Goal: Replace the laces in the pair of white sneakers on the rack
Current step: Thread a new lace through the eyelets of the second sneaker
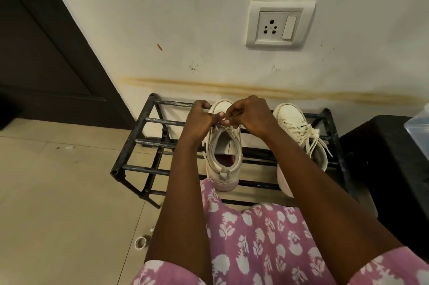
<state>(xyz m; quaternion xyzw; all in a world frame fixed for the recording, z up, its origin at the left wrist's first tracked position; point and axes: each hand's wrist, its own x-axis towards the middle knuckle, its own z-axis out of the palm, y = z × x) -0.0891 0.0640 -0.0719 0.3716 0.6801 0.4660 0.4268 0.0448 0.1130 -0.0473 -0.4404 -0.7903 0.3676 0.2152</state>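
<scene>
Two white sneakers stand on a black metal rack (130, 143), toes toward the wall. The left sneaker (224, 157) has its opening facing me, and a white lace (220, 125) crosses its upper eyelets. My left hand (200, 120) and my right hand (248, 114) meet above its tongue, each pinching a bit of that lace between thumb and fingertips. The right sneaker (299, 131) sits apart at the right, fully laced with a tied bow.
The rack stands against a stained wall with a socket plate (279, 23). A dark door (41, 52) is at the left, a black stand (390, 159) with a clear box (420, 124) at the right. A coiled white lace (141, 242) lies on the tiled floor.
</scene>
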